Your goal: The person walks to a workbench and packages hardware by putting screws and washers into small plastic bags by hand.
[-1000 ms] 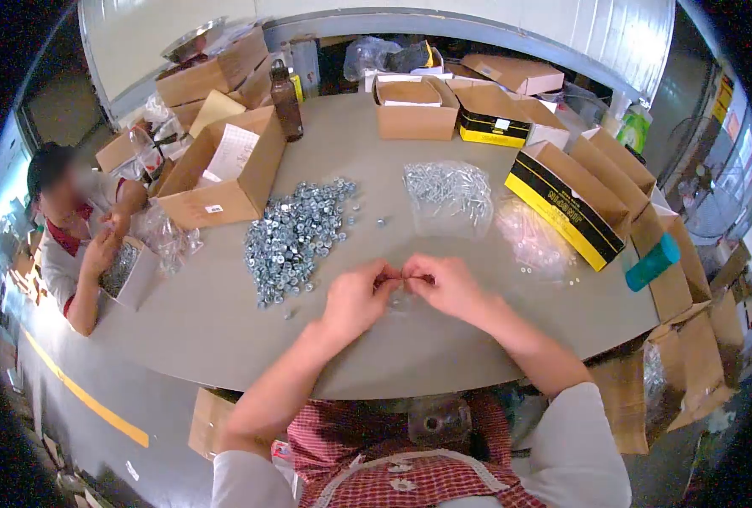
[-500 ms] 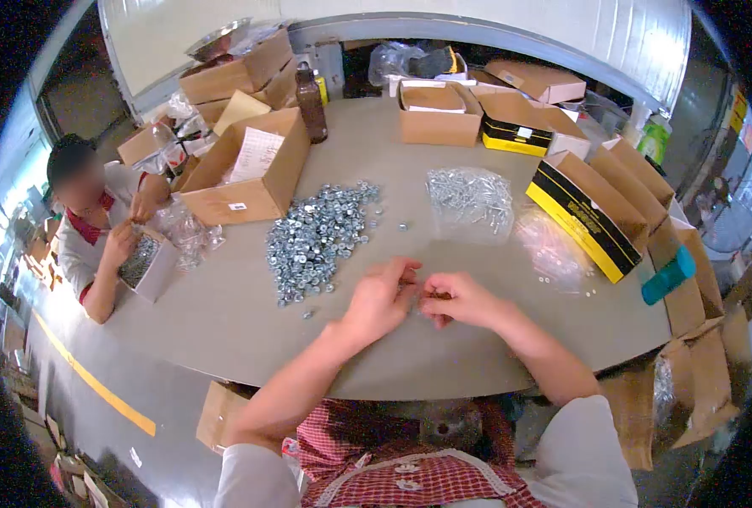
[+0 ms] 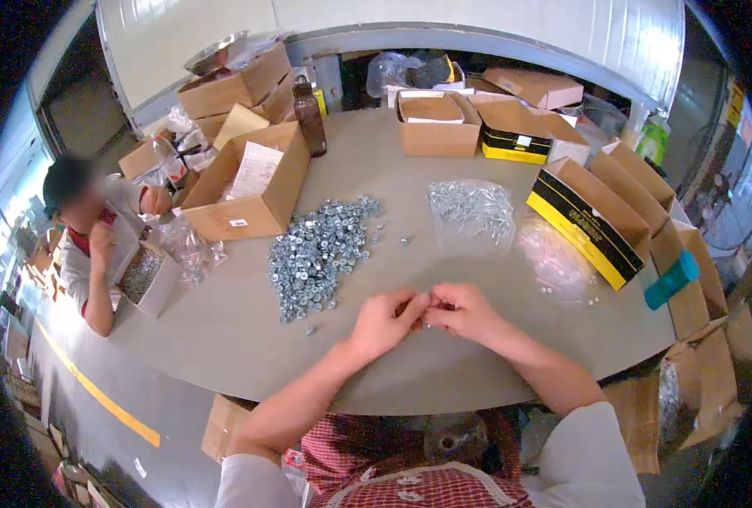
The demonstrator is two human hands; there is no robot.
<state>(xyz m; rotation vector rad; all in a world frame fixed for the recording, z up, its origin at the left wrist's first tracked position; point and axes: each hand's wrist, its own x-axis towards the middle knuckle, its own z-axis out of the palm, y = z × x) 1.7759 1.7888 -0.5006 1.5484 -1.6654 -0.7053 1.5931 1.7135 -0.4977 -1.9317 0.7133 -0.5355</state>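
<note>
My left hand [image 3: 384, 323] and my right hand [image 3: 462, 311] meet over the near middle of the table [image 3: 469, 381]. The fingers of both are pinched together around something too small and hidden to name. Left of them lies a heap of metal nuts [image 3: 317, 258], with a few loose ones at its edge. Beyond my hands a clear bag of screws [image 3: 471, 212] rests on the table. To its right is a clear bag of small pale washers [image 3: 558, 254], some of them spilled beside it.
An open cardboard box [image 3: 249, 190] and a brown bottle [image 3: 309, 118] stand at the back left. A black and yellow box [image 3: 583, 224] and a teal cylinder [image 3: 671, 280] are at the right. A co-worker [image 3: 88, 245] sits at the left behind a white box [image 3: 157, 288].
My hands, apart half a second ago, have come together at the fingertips. The co-worker's hands have moved apart, one up near the chin. The view has shifted slightly.
</note>
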